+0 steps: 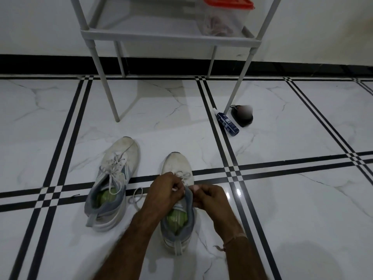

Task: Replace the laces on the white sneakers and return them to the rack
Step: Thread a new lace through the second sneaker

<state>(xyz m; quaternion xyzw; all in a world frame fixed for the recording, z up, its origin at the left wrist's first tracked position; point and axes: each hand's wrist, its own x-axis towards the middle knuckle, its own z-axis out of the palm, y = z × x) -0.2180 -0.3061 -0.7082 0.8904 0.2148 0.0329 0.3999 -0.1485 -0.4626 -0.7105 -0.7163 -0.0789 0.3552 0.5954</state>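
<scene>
Ahead, the rack [167, 38] has its top cut off, and the clear box [222, 19] on its shelf is hazy. The left sneaker [121, 158] sits on the floor [292, 199]; the right sneaker [175, 162] lies under my hands, its middle hidden. My left hand [163, 190] pinches the lace [182, 176] at the eyelets; my right hand [210, 197] curls by the tongue, but blur hides what it grips

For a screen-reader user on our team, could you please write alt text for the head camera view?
A person's left hand and right hand pinch the lace of a white sneaker standing on a marble-patterned floor. A second sneaker, laced, stands beside it; a grey rack rises behind, with a blue spray bottle lying by its leg.
</scene>
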